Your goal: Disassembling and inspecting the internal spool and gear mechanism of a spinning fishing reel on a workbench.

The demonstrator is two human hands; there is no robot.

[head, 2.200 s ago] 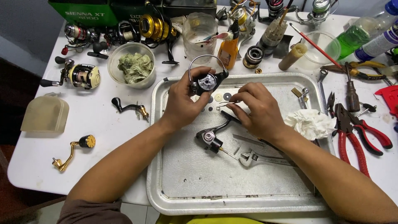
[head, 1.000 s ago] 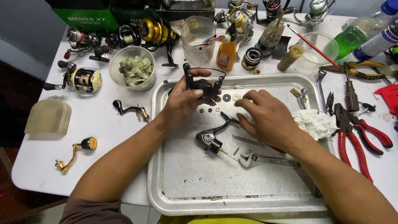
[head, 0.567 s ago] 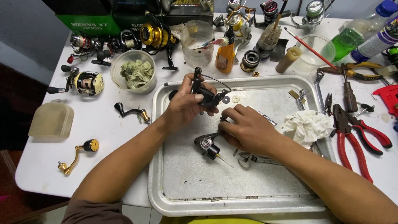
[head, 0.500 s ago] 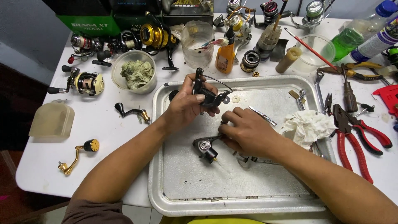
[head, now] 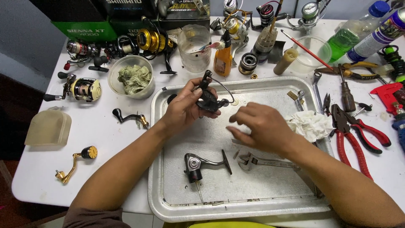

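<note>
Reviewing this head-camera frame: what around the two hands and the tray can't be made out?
- Head view: the black reel rotor is partly wrapped by the left hand; its underside is hidden.
- Whether the right hand pinches a small part: curled fingers hide it.
- The adjustable wrench is partly covered by the right forearm.
- The tray bottom rim is partly cut off by the frame edge.

Left hand (head: 183, 109) gripping black reel rotor (head: 209, 99) over metal tray (head: 177, 202), right hand (head: 259, 126) empty at three o'clock, reel body (head: 198, 162) at six, red pliers (head: 358, 131) on white table (head: 105, 139)
</note>
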